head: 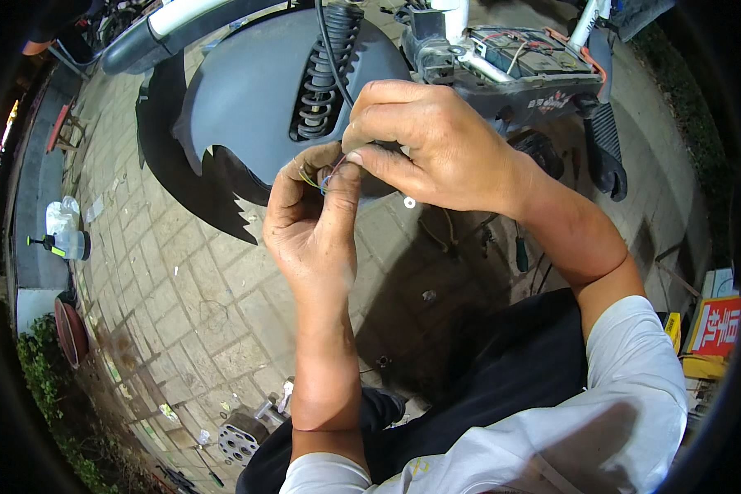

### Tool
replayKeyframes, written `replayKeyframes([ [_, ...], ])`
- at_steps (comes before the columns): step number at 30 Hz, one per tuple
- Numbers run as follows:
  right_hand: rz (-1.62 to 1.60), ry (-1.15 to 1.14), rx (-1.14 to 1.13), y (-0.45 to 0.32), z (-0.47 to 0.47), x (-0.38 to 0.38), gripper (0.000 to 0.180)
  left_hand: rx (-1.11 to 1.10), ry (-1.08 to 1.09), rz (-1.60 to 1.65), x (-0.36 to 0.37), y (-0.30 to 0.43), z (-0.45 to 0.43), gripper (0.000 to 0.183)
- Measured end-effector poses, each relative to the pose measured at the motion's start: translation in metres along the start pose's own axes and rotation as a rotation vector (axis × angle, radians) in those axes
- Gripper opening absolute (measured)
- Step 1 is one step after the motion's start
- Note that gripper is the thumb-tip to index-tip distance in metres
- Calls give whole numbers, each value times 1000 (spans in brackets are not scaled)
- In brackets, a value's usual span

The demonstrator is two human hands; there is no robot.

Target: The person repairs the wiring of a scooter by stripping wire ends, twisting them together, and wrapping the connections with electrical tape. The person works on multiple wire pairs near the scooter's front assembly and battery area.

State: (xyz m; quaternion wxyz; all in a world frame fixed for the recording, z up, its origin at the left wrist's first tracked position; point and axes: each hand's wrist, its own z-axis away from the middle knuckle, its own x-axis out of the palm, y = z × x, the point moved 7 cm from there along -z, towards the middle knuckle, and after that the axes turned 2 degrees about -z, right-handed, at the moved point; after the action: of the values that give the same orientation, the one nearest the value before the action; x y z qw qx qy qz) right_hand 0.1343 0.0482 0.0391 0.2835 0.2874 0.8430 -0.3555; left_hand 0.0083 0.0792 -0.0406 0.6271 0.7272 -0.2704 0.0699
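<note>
Thin coloured wires (317, 183), among them yellow-green, blue and reddish ones, are pinched between the thumb and fingers of my left hand (315, 210). Just above and to the right, the fingertips of my right hand (432, 145) meet the same wires, touching my left thumb tip. Both hands are in front of a grey plastic fender (247, 86) with a black coil-spring shock absorber (324, 80) in its slot. A black cable (329, 43) runs down past the spring towards my right hand. The exact wire ends are hidden by my fingers.
An uncovered battery compartment (531, 55) with wires sits at the upper right. A green-handled screwdriver (521, 253) lies on the paving at right. A metal engine part (239, 437) is near my legs. At far left stand a spray bottle (69, 244) and a red stool (62, 128).
</note>
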Motion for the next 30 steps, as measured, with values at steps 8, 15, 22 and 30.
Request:
replayKeyframes([
  [8,102,148,-40,1,2,-6,15,-71,165,151,-17,-17,2,9],
  [15,224,-124,6,16,-3,3,29,-192,116,268,-12,-19,7,12],
  [22,457,-230,-11,21,-6,6,19,-172,78,246,-10,-24,5,11],
  [30,384,-435,149,31,-8,9,11,-190,10,165,-9,-22,1,11],
])
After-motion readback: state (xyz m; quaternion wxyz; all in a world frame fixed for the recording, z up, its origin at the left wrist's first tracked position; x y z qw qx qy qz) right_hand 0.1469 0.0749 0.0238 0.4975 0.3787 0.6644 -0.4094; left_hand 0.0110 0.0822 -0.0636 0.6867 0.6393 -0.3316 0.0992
